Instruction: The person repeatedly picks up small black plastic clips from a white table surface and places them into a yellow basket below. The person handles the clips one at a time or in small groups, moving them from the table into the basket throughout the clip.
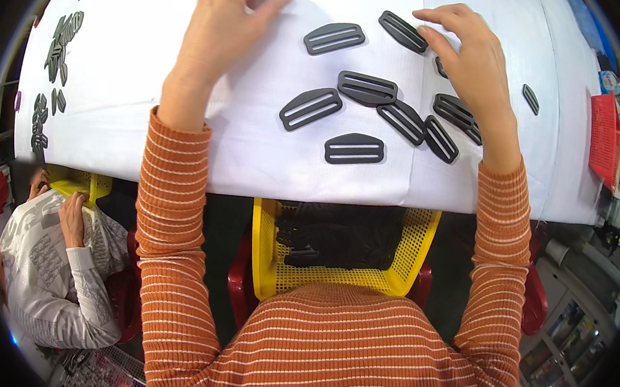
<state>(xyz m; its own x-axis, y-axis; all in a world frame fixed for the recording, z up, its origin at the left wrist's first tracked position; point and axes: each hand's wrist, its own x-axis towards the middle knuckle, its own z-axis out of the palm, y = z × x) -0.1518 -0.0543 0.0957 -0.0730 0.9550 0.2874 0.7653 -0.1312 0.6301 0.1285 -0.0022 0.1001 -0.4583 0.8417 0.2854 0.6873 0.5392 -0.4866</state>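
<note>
Several black plastic strap slider buckles (334, 38) with long slots lie spread over the white-covered table (250, 147). At the far edge of the picture is my left hand (225, 28), thumb apart from its fingers and nothing visible in it; its upper part is cut off. My right hand (468, 49) hovers over the right side, thumb and forefinger parted beside the end of a tilted slider buckle (402, 32). Its thumb is close to that buckle; whether they touch I cannot tell. Another slider buckle (456, 117) lies below this hand, partly overlapped by the wrist.
A yellow basket (265, 253) with dark pieces sits between me and the table. More buckles (60, 49) are piled at the far left. Another person (66, 272) sits there with a yellow basket (100, 186). A red basket (603, 140) stands beyond the right edge.
</note>
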